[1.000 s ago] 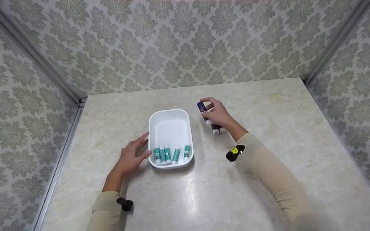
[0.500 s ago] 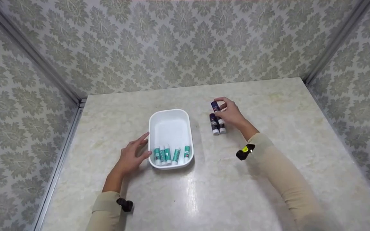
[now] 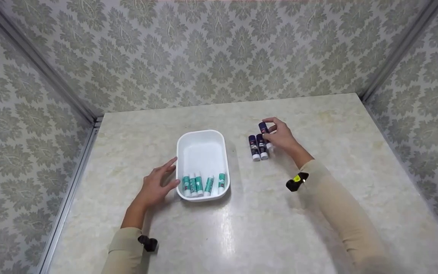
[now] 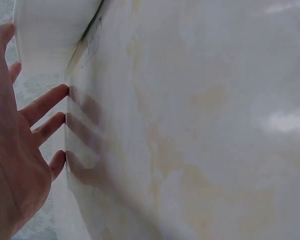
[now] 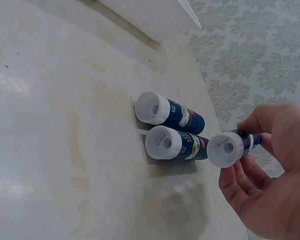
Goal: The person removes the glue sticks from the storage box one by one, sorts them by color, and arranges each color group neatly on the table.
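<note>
My right hand (image 3: 284,139) pinches a dark blue glue stick (image 5: 232,146) with a white end between thumb and fingers. It is held just right of two more dark blue glue sticks, one on the left (image 3: 254,147) and one closer (image 3: 262,146), lying side by side on the table. The wrist view shows the held one raised off the tabletop. At the white tray's (image 3: 203,133) left side, my left hand (image 3: 157,186) has its fingers spread, thumb and fingertips right at the rim. Several teal glue sticks (image 3: 199,185) lie in the tray's near end.
The pale marbled table (image 3: 280,232) runs back to a patterned wall (image 3: 219,57). Patterned panels with metal frame posts stand at both sides. Each sleeve carries a small black camera, one at the left wrist (image 3: 148,242) and one at the right (image 3: 297,182).
My right hand has moved right with the dark blue glue stick, from left of the lying pair, across them, to their right side. My left hand and the tray have stayed put.
</note>
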### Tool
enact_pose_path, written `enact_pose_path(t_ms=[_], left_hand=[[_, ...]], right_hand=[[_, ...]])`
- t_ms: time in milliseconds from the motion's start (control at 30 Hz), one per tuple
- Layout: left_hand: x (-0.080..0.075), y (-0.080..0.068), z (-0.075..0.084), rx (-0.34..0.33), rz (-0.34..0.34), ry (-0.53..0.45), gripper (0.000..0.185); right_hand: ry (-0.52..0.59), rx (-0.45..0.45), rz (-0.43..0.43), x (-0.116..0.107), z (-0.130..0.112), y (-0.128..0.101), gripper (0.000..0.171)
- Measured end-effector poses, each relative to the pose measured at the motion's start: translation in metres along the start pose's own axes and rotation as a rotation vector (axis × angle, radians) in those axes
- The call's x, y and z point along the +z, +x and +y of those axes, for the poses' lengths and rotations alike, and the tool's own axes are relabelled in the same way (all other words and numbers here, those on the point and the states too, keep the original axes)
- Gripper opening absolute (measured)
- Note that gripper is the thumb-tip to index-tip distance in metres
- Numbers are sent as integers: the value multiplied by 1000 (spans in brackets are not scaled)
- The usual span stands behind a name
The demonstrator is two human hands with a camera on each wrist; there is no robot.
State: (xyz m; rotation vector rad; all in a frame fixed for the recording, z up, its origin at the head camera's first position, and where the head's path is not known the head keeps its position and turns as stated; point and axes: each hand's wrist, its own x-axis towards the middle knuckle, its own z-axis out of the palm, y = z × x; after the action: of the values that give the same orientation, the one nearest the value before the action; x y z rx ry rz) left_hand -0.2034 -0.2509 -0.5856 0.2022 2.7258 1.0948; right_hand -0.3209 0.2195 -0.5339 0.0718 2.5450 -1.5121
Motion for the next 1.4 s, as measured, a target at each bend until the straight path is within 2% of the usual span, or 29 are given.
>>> enact_pose_path(t_ms=[533,733,1033,1400], left_hand=[[-2,3,1,10,-12,0,86],[-1,1,-1,34,0,11,84],[0,1,-3,19,-4,7,85],[0,0,-2,24,-3,15,85]], right_hand=[[-25,56,-17,-5,19,-4,65],[-9,72,-26,-2,26,-8,65],[-40,107,-29,1,28,-7,62],[-27,114,-19,3,27,-7,60]])
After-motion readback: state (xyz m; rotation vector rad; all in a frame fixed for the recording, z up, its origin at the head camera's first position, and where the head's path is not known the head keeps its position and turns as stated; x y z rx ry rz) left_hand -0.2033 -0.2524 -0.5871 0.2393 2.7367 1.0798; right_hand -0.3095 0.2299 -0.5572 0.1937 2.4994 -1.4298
